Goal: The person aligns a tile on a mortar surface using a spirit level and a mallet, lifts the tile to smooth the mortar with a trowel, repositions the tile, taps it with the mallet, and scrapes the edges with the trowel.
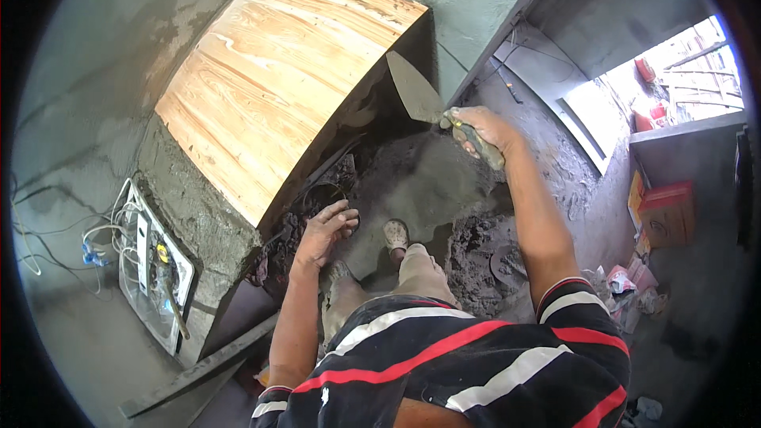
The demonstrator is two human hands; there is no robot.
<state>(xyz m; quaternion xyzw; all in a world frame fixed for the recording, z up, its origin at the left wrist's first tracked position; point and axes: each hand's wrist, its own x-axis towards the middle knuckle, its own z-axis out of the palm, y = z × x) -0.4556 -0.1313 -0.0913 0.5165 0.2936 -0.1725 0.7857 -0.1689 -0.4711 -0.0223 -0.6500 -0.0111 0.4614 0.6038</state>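
Observation:
My right hand [485, 131] is wrapped round the handle of a trowel [414, 91]. The blade points up and to the left, beside the right edge of a large wood-grain tile [285, 71]. That tile lies on a raised base, and grey mortar [194, 182] runs along its left edge. Near the tile's front corner, my left hand [329, 230] is held in the air, its fingers loosely bent and nothing visible in them.
A heap of wet mortar [479, 257] lies on the floor right of my feet. Left of the base, a white-framed panel [184, 273] carries wires and tools. A long bar [198, 368] lies at lower left. A cardboard box [667, 214] and crumpled packaging [630, 289] stand at right.

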